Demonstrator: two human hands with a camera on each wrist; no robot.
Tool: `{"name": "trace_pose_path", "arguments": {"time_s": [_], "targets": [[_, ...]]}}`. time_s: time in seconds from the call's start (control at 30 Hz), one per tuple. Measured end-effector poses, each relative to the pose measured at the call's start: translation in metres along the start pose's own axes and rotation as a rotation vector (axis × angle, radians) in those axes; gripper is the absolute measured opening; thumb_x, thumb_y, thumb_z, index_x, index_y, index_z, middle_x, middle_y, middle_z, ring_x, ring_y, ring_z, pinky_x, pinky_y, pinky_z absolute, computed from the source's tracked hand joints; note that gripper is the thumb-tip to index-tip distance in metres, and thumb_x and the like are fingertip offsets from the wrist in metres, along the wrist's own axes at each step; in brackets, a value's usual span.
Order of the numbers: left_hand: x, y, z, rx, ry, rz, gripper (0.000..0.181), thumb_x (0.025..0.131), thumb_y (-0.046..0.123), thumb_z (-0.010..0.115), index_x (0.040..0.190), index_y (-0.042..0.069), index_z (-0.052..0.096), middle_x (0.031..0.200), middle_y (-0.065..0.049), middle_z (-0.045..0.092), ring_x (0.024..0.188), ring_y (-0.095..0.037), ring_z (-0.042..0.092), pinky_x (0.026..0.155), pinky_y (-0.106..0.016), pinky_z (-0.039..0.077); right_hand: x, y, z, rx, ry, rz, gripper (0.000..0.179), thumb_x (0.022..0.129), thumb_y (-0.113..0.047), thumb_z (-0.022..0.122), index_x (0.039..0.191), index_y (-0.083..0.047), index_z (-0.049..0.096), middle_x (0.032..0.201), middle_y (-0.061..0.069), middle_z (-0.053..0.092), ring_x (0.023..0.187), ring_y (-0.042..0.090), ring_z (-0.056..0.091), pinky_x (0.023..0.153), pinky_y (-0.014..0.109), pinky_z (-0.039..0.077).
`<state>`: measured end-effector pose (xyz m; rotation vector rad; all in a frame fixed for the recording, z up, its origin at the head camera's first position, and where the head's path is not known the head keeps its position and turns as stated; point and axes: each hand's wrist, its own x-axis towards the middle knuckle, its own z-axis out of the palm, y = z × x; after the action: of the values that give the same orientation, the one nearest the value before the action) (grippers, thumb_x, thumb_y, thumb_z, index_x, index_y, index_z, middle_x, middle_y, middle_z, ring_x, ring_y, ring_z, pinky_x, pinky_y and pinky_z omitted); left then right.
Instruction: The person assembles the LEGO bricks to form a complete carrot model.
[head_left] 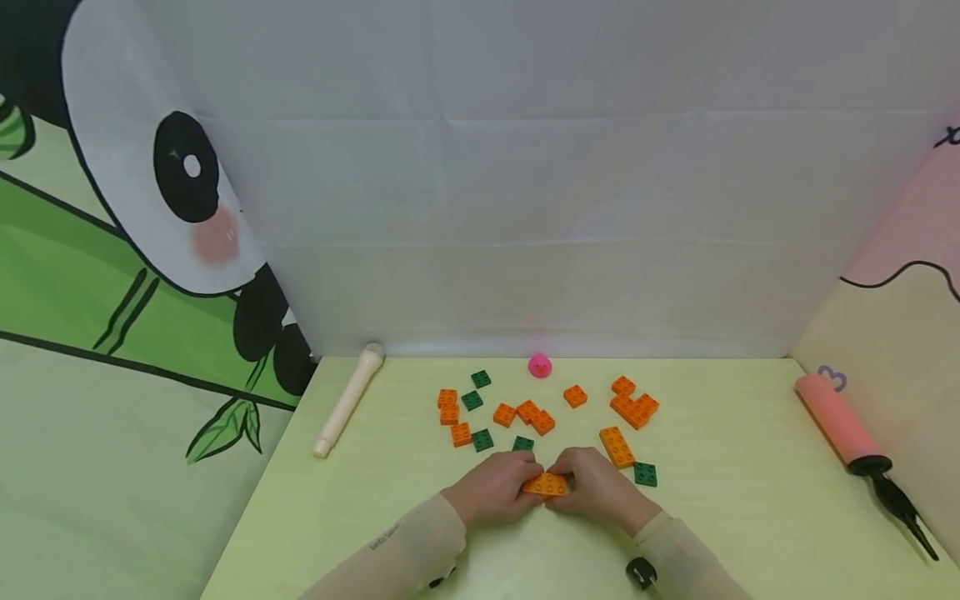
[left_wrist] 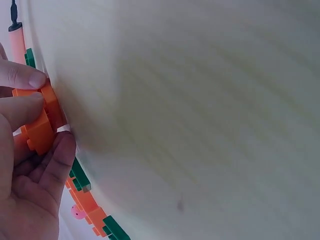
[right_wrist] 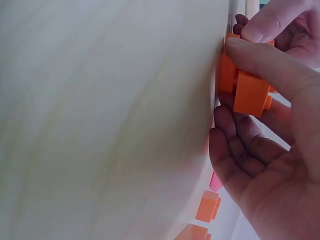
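Near the front middle of the table, my left hand [head_left: 501, 486] and right hand [head_left: 597, 487] hold orange toy building bricks [head_left: 545, 485] between them. Both wrist views show an orange upper brick [right_wrist: 251, 94] over another orange brick [right_wrist: 226, 74] close to the tabletop, partly offset. Whether they are fully pressed together I cannot tell. In the left wrist view, the thumbs and fingers of both hands pinch the bricks [left_wrist: 39, 132] from opposite ends. Just beyond the left fingertips lies a green brick [head_left: 522, 444]. An orange eight-stud brick [head_left: 617, 447] is beyond the right hand.
Several loose orange bricks [head_left: 504, 414] and green bricks [head_left: 482, 440] lie scattered beyond the hands. A pink ball-like toy [head_left: 540, 365] sits by the back wall. A pale stick [head_left: 349, 400] lies at left, a pink pump-like cylinder [head_left: 838, 418] with black end at right.
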<state>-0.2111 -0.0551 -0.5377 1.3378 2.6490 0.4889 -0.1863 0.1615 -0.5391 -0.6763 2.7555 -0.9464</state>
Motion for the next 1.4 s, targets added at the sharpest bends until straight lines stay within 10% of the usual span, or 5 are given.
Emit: {"name": "trace_pose_path", "arguments": {"time_s": [1.4], "targets": [[0.0033,0.0058,0.0023,0.057,-0.015,-0.032,0.015,0.098,0.029,0.076,0.105,0.016,0.074,0.088,0.011,0.055,0.074,-0.006,0.051,0.075,-0.018,0.047,0.001,0.007,0.0041,0.01,0.011,-0.011,0.028,0.078,-0.024,0.094,0.102,-0.014,0.083,0.092,-0.015,0.069,0.083,0.006,0.059,0.082,0.031,0.055]]}}
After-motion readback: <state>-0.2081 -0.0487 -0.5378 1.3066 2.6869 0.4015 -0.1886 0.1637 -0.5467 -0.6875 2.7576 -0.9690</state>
